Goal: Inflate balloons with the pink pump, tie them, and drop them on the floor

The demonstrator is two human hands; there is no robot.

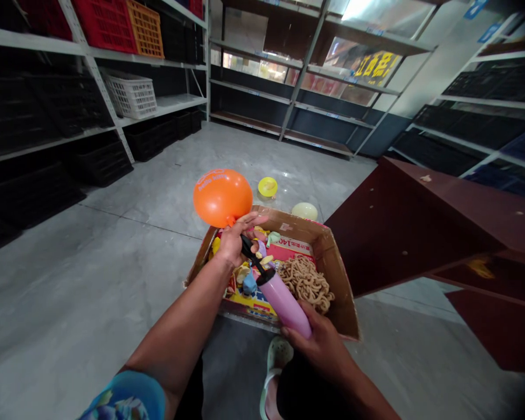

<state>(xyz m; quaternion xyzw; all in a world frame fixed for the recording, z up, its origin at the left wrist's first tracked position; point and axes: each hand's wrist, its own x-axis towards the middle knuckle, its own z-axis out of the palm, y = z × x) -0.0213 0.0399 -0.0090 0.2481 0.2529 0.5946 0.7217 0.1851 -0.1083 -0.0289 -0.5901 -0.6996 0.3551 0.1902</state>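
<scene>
My left hand [238,236] is closed around the black end of a balloon pump [287,306], its fingertips partly stretched out. Right at that hand, an inflated orange balloon [223,197] with printed lettering has its neck by the pump's black end; the exact join is hidden. My right hand [321,338] grips the base of the pump's pink barrel, and a length of dark shaft shows between barrel and black end. Beneath both hands is an open cardboard box [339,280] holding limp coloured balloons [249,283] and a heap of tan, cord-like strands [306,280].
Beyond the box, a round yellow item [268,187] and a pale round balloon-like item [304,211] lie on the grey floor [157,221]. Dark red panels [398,227] stand at the right. Shelves with black crates [65,108] and a white basket [131,93] line the left.
</scene>
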